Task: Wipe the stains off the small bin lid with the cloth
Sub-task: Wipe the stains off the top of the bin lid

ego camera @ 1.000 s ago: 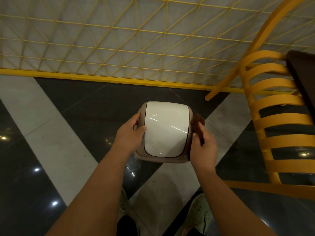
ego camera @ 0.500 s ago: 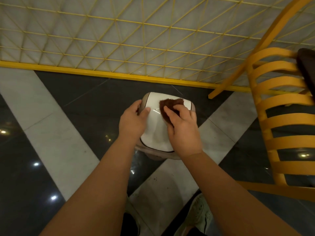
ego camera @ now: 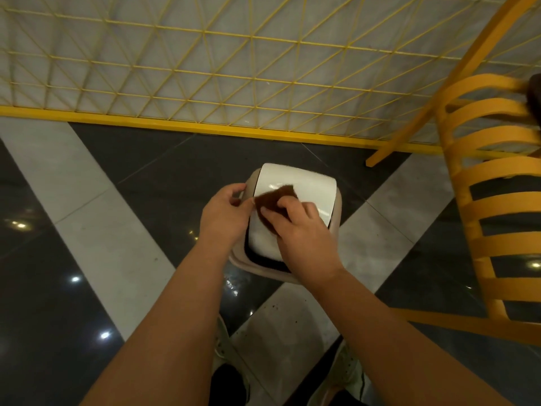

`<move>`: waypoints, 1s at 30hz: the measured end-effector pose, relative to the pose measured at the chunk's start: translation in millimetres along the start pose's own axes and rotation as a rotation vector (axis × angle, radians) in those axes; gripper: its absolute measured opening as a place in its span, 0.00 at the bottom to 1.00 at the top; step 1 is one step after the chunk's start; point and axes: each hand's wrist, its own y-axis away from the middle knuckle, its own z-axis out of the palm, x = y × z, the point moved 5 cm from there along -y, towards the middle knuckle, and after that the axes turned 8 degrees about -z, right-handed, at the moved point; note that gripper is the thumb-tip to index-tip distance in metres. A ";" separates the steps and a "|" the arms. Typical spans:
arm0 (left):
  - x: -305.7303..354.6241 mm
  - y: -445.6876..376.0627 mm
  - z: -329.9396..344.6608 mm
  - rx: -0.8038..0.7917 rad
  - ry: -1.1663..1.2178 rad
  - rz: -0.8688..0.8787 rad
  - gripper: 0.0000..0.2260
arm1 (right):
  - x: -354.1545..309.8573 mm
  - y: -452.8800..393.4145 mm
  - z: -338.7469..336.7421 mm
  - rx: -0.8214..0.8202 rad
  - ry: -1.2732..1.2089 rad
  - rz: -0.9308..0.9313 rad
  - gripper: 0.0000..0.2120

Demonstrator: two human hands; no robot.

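A small beige bin (ego camera: 333, 221) stands on the floor with a glossy white swing lid (ego camera: 304, 183). The lid's near end is tilted down, and a dark gap shows at the front. My right hand (ego camera: 301, 230) presses a brown cloth (ego camera: 272, 200) onto the left middle of the lid, fingers curled over the cloth. My left hand (ego camera: 225, 212) grips the bin's left rim with the thumb and fingers. I cannot make out any stains on the lid.
A yellow wire fence (ego camera: 263, 83) with a yellow base bar runs behind the bin. A yellow slatted chair (ego camera: 497, 200) stands to the right, one leg slanting toward the fence. My shoes (ego camera: 348, 373) are just in front of the bin on the dark and white floor.
My right hand brought the cloth from the bin's right side onto the lid, then dragged it leftward and nearer. The lid has tilted down at its near end.
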 end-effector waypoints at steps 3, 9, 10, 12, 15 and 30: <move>-2.7 3.0 3.5 -0.031 -0.003 -0.014 0.17 | 5.1 34.0 27.5 -0.146 0.019 -0.061 0.23; 7.2 -0.7 10.5 -0.137 -0.040 0.050 0.29 | 21.1 78.9 12.0 -0.021 -0.127 0.076 0.24; 12.4 -0.6 10.9 -0.148 -0.017 0.087 0.30 | 21.3 78.0 3.6 0.024 -0.163 0.100 0.22; 25.2 3.2 14.6 -0.183 0.047 0.182 0.28 | 23.3 76.8 -8.7 0.092 -0.223 0.157 0.21; 38.8 8.9 21.3 -0.179 0.003 0.314 0.24 | 29.5 80.9 -22.6 0.221 -0.281 0.220 0.21; 27.7 0.4 32.9 -0.137 -0.328 0.458 0.19 | 43.2 0.3 -25.7 0.108 -0.078 0.278 0.20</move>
